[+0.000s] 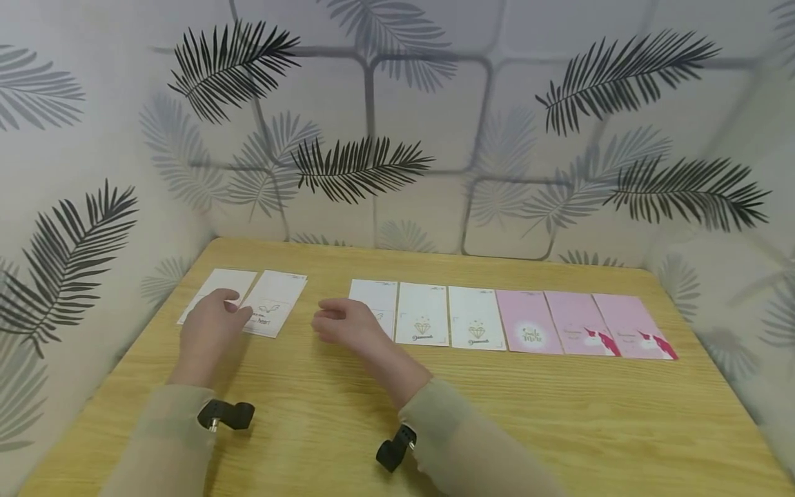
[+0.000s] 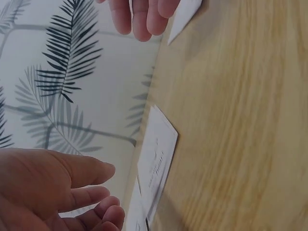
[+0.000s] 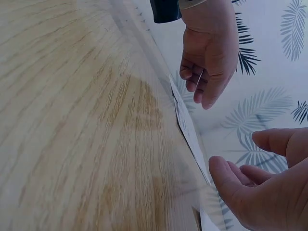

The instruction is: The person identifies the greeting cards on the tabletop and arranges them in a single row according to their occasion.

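Loosely curled and gripping nothing, both of my hands are hovering at the left of the wooden table (image 1: 497,428): my left hand (image 1: 210,330) is resting over the two white cards (image 1: 273,304) at centre-left, while my right hand (image 1: 348,324) is sitting relaxed just beside the leftmost white card (image 1: 375,295) of the row running rightward into pink cards (image 1: 584,323).

Bare wooden table (image 1: 497,414) open along the near edge and between the two-card group (image 1: 248,300) and six-card row (image 1: 509,324); patterned walls (image 1: 397,138) close three sides.
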Action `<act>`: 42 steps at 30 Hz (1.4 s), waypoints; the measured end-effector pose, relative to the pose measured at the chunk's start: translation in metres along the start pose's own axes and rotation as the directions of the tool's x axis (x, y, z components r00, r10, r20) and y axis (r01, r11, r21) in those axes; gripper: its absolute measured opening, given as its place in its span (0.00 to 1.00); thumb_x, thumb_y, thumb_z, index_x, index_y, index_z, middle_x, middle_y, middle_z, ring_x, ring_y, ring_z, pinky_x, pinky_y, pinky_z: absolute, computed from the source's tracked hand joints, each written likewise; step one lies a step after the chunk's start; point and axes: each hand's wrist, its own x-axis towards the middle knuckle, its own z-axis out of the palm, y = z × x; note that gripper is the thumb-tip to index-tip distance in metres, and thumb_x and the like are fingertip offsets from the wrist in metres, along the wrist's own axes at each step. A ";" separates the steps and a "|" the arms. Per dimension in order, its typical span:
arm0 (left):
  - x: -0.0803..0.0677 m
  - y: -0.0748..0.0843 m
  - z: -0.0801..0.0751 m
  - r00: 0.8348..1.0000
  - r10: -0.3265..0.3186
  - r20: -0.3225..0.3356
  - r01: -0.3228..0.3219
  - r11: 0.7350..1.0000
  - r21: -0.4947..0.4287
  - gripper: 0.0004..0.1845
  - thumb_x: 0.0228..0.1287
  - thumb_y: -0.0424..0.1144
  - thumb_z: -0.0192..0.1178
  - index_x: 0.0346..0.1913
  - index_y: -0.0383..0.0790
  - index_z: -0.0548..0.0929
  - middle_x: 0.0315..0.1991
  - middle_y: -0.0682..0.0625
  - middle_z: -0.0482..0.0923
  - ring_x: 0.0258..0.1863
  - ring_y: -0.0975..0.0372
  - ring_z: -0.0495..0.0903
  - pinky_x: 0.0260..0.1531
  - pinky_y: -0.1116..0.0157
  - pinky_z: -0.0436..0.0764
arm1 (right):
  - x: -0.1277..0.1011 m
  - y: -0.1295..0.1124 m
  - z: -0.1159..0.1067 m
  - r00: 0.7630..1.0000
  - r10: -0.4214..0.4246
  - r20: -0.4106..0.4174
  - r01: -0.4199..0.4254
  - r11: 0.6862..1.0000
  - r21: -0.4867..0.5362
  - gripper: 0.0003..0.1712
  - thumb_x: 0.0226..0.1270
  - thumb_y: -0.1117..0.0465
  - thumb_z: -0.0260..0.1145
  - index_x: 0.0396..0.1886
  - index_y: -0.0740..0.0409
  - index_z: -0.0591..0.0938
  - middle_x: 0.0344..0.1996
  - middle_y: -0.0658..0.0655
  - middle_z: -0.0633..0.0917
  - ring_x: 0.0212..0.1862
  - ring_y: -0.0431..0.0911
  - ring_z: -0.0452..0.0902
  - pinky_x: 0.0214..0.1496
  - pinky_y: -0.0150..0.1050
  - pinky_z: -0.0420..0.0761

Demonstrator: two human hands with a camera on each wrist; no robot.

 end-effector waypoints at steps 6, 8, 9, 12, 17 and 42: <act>0.007 -0.013 -0.003 0.999 -0.004 0.039 0.005 1.000 -0.008 0.31 0.80 0.43 0.60 0.74 0.21 0.72 0.65 0.24 0.79 0.64 0.32 0.79 0.60 0.34 0.76 | 0.011 0.001 0.017 0.999 0.036 -0.021 -0.035 0.998 0.048 0.32 0.79 0.66 0.69 0.78 0.72 0.74 0.68 0.68 0.83 0.66 0.58 0.84 0.65 0.45 0.85; 0.009 -0.015 -0.003 0.999 -0.002 0.046 0.002 1.000 -0.006 0.32 0.80 0.43 0.60 0.74 0.21 0.72 0.65 0.23 0.78 0.64 0.32 0.79 0.60 0.34 0.76 | 0.014 0.003 0.023 0.999 0.043 -0.027 -0.042 0.998 0.055 0.32 0.78 0.67 0.69 0.77 0.72 0.75 0.68 0.68 0.83 0.66 0.57 0.85 0.64 0.45 0.85; 0.010 -0.016 -0.002 0.999 -0.001 0.050 0.002 1.000 -0.007 0.32 0.80 0.43 0.60 0.74 0.21 0.72 0.65 0.23 0.78 0.64 0.32 0.78 0.61 0.34 0.76 | 0.015 0.004 0.025 0.999 0.046 -0.029 -0.044 0.997 0.063 0.32 0.78 0.67 0.70 0.77 0.72 0.75 0.68 0.68 0.83 0.66 0.57 0.85 0.64 0.45 0.85; 0.014 -0.018 -0.002 0.998 -0.006 0.062 0.006 1.000 -0.004 0.32 0.81 0.43 0.60 0.74 0.21 0.71 0.66 0.23 0.77 0.65 0.32 0.78 0.61 0.34 0.76 | 0.020 0.006 0.033 0.998 0.054 -0.029 -0.052 0.997 0.058 0.33 0.77 0.66 0.70 0.77 0.72 0.75 0.69 0.68 0.82 0.66 0.56 0.84 0.64 0.44 0.85; 0.018 -0.022 0.002 0.997 -0.019 0.074 0.020 1.000 -0.011 0.33 0.81 0.44 0.60 0.74 0.20 0.71 0.67 0.22 0.76 0.66 0.31 0.77 0.63 0.34 0.75 | 0.028 0.010 0.044 0.998 0.051 -0.036 -0.050 0.998 0.032 0.35 0.76 0.64 0.72 0.79 0.69 0.74 0.73 0.68 0.79 0.68 0.55 0.83 0.64 0.43 0.85; 0.014 -0.030 0.011 0.997 -0.059 0.041 0.058 0.998 0.037 0.31 0.76 0.45 0.57 0.68 0.21 0.75 0.65 0.24 0.79 0.65 0.32 0.77 0.63 0.36 0.75 | 0.051 0.012 0.068 0.987 0.145 -0.073 -0.125 0.967 0.221 0.32 0.77 0.66 0.71 0.78 0.66 0.76 0.67 0.63 0.83 0.67 0.53 0.83 0.67 0.45 0.84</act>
